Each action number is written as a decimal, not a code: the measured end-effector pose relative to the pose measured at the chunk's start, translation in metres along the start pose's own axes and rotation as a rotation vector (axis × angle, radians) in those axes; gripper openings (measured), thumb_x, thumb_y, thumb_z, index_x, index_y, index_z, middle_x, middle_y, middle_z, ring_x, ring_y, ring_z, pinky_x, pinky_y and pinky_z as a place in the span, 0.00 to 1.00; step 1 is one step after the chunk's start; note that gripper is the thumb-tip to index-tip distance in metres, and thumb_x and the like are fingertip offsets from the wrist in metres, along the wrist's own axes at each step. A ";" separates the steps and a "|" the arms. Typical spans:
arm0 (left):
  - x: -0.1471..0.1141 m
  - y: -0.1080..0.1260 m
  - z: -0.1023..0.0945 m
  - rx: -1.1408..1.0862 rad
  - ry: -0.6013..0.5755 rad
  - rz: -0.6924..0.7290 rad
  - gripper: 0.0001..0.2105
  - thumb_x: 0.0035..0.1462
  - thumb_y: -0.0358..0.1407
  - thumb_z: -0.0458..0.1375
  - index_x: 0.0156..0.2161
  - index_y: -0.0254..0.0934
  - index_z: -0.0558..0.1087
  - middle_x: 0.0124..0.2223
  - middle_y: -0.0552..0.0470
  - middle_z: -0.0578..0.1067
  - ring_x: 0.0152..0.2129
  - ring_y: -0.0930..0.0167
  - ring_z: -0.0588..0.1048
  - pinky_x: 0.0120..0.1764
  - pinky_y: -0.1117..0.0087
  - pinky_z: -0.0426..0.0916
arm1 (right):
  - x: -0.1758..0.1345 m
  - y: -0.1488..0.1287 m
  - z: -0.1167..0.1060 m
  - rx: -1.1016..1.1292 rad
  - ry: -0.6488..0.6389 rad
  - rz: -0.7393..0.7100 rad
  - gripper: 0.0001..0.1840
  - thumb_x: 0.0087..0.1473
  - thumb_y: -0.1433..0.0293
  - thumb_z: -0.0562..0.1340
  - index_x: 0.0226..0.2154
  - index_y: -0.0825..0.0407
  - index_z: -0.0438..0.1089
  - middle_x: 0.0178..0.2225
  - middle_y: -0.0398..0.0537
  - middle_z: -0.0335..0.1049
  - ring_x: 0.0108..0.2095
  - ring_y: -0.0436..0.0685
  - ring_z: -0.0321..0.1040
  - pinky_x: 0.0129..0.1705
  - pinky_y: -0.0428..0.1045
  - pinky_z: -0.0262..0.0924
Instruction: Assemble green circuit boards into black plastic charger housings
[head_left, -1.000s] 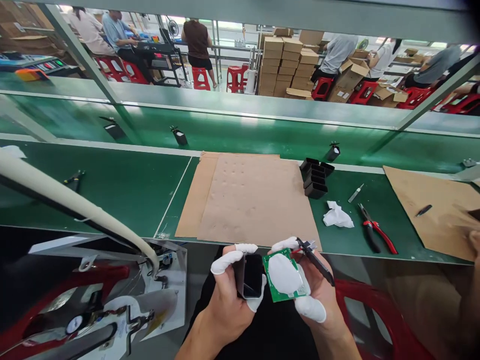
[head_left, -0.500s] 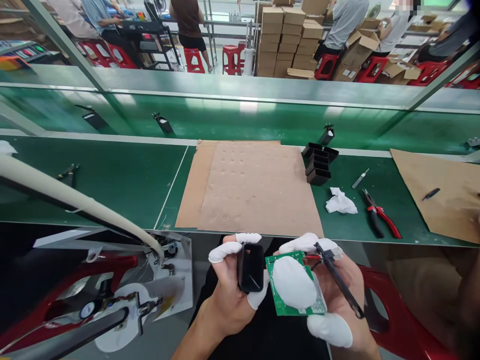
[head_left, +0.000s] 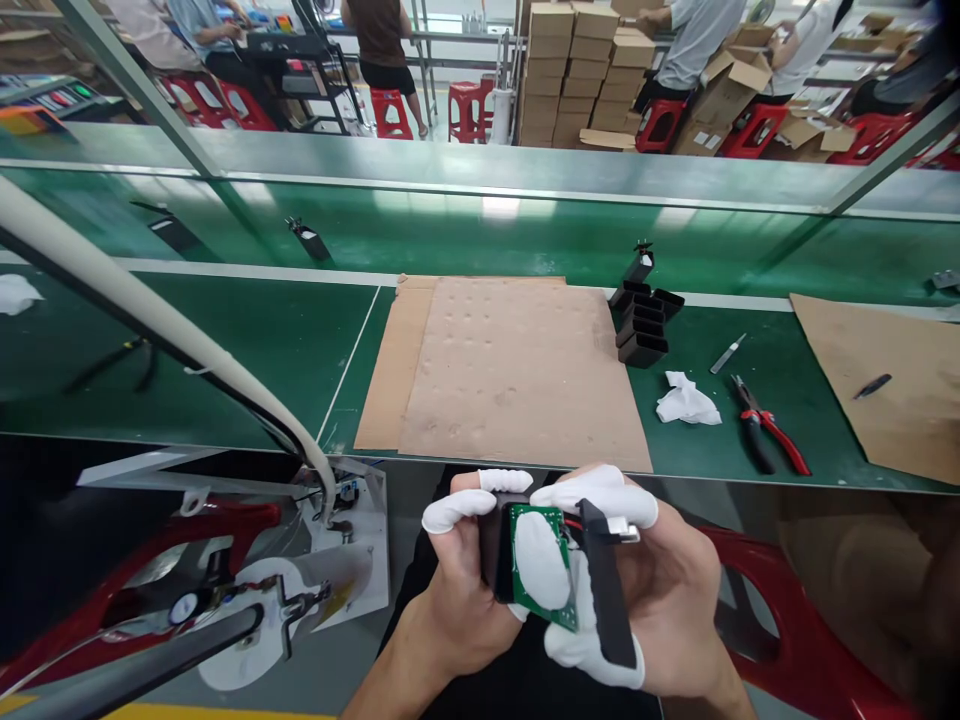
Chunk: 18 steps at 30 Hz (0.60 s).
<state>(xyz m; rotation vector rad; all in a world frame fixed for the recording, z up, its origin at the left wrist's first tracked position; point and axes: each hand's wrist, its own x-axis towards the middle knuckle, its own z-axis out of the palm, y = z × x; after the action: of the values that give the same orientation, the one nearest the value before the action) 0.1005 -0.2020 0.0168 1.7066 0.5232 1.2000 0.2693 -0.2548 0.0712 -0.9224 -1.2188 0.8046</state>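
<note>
A flat brown cardboard sheet [head_left: 525, 370] is leaving open room ahead of the left hand [head_left: 465, 600]. Black plastic boxes [head_left: 643, 345] are obstructing the sheet's far right corner; a thick cream hose [head_left: 176, 322] is barring the left.

Circuit board [head_left: 557, 525] at mouth of case [head_left: 495, 555], behind, on bench [head_left: 247, 340], pliers [head_left: 751, 425] right of cardboard [head_left: 525, 375]
</note>
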 end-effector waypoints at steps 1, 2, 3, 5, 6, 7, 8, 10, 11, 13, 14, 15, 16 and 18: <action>0.000 0.000 0.000 -0.001 -0.001 -0.001 0.34 0.59 0.25 0.66 0.61 0.48 0.54 0.63 0.39 0.67 0.57 0.63 0.76 0.56 0.57 0.78 | -0.001 0.001 0.000 -0.011 -0.009 -0.009 0.40 0.43 0.78 0.80 0.58 0.42 0.76 0.47 0.51 0.80 0.45 0.66 0.77 0.45 0.58 0.75; 0.000 0.000 0.001 -0.004 0.007 0.001 0.34 0.59 0.26 0.67 0.61 0.48 0.54 0.63 0.39 0.67 0.57 0.63 0.76 0.56 0.58 0.78 | -0.001 0.001 -0.001 -0.025 -0.018 -0.017 0.41 0.42 0.78 0.80 0.58 0.42 0.76 0.47 0.51 0.80 0.45 0.66 0.77 0.46 0.59 0.75; 0.000 0.000 0.001 -0.010 0.016 0.002 0.34 0.58 0.26 0.68 0.61 0.48 0.54 0.63 0.38 0.67 0.57 0.62 0.76 0.57 0.58 0.78 | -0.002 0.002 -0.001 -0.040 -0.025 -0.024 0.41 0.42 0.78 0.80 0.59 0.43 0.76 0.47 0.51 0.80 0.45 0.67 0.77 0.46 0.59 0.75; 0.000 -0.001 0.002 -0.017 0.026 0.000 0.35 0.58 0.27 0.69 0.61 0.48 0.54 0.63 0.38 0.67 0.58 0.62 0.75 0.57 0.57 0.78 | -0.003 0.002 -0.002 -0.066 -0.027 -0.043 0.42 0.42 0.79 0.81 0.60 0.43 0.75 0.47 0.52 0.80 0.45 0.67 0.77 0.45 0.60 0.75; 0.000 -0.001 0.002 -0.014 0.025 0.000 0.35 0.58 0.27 0.69 0.61 0.48 0.54 0.63 0.38 0.67 0.58 0.62 0.75 0.57 0.56 0.78 | -0.003 0.002 -0.002 -0.078 -0.028 -0.052 0.43 0.42 0.79 0.81 0.60 0.43 0.75 0.48 0.53 0.80 0.45 0.67 0.77 0.45 0.60 0.75; 0.000 -0.001 0.002 -0.004 0.019 0.001 0.34 0.58 0.26 0.68 0.61 0.48 0.54 0.63 0.39 0.67 0.58 0.62 0.76 0.57 0.56 0.78 | -0.004 0.002 -0.002 -0.091 -0.031 -0.059 0.43 0.42 0.78 0.81 0.60 0.43 0.75 0.48 0.53 0.80 0.45 0.68 0.77 0.44 0.60 0.75; 0.000 0.000 0.001 0.006 0.013 0.001 0.34 0.59 0.26 0.67 0.61 0.48 0.54 0.62 0.39 0.68 0.58 0.62 0.76 0.57 0.55 0.78 | -0.004 0.001 -0.002 -0.107 -0.034 -0.064 0.43 0.43 0.78 0.81 0.61 0.43 0.75 0.48 0.53 0.80 0.45 0.68 0.77 0.44 0.61 0.75; 0.000 0.001 0.001 0.024 0.002 -0.003 0.34 0.59 0.25 0.67 0.62 0.48 0.54 0.62 0.39 0.68 0.58 0.61 0.76 0.57 0.53 0.78 | -0.004 0.001 -0.001 -0.141 -0.042 -0.068 0.43 0.43 0.77 0.82 0.61 0.43 0.75 0.47 0.54 0.80 0.44 0.68 0.76 0.44 0.61 0.76; 0.000 0.001 0.000 0.028 -0.003 -0.006 0.34 0.59 0.25 0.67 0.62 0.49 0.54 0.61 0.39 0.69 0.58 0.60 0.76 0.57 0.52 0.78 | -0.003 0.001 -0.001 -0.156 -0.047 -0.067 0.43 0.43 0.77 0.82 0.61 0.43 0.76 0.46 0.53 0.80 0.44 0.68 0.76 0.43 0.62 0.76; 0.000 0.002 0.000 0.030 -0.002 -0.010 0.35 0.59 0.25 0.67 0.62 0.50 0.54 0.61 0.39 0.69 0.56 0.60 0.77 0.56 0.51 0.79 | -0.003 0.001 -0.001 -0.175 -0.056 -0.068 0.42 0.43 0.75 0.82 0.61 0.43 0.76 0.45 0.53 0.80 0.44 0.68 0.76 0.42 0.61 0.76; 0.000 0.002 0.000 0.031 0.000 -0.006 0.34 0.59 0.26 0.67 0.63 0.50 0.54 0.61 0.39 0.69 0.56 0.60 0.77 0.56 0.51 0.79 | -0.004 0.001 -0.001 -0.178 -0.060 -0.070 0.42 0.44 0.75 0.82 0.61 0.43 0.76 0.45 0.53 0.80 0.44 0.68 0.76 0.41 0.61 0.77; 0.000 0.002 0.000 0.030 0.005 0.000 0.34 0.60 0.26 0.66 0.63 0.49 0.54 0.61 0.39 0.69 0.56 0.60 0.77 0.55 0.51 0.79 | -0.004 0.001 -0.001 -0.179 -0.063 -0.072 0.41 0.45 0.75 0.82 0.61 0.44 0.76 0.44 0.53 0.80 0.44 0.68 0.76 0.41 0.61 0.77; 0.000 0.001 0.001 0.026 0.011 0.005 0.33 0.60 0.26 0.66 0.63 0.49 0.54 0.61 0.39 0.69 0.56 0.60 0.77 0.55 0.52 0.79 | -0.004 0.002 0.000 -0.179 -0.064 -0.074 0.40 0.46 0.75 0.81 0.61 0.44 0.76 0.44 0.53 0.80 0.44 0.68 0.75 0.41 0.61 0.77; -0.001 0.000 0.001 0.016 0.020 0.009 0.33 0.61 0.26 0.66 0.63 0.49 0.55 0.62 0.38 0.69 0.56 0.60 0.77 0.55 0.52 0.79 | -0.004 0.002 0.000 -0.181 -0.063 -0.074 0.39 0.47 0.74 0.81 0.61 0.44 0.76 0.44 0.53 0.79 0.44 0.67 0.75 0.42 0.61 0.76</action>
<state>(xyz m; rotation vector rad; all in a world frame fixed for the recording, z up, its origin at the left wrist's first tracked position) 0.1014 -0.2034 0.0167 1.7142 0.5387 1.2232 0.2688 -0.2579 0.0674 -0.9987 -1.3900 0.6767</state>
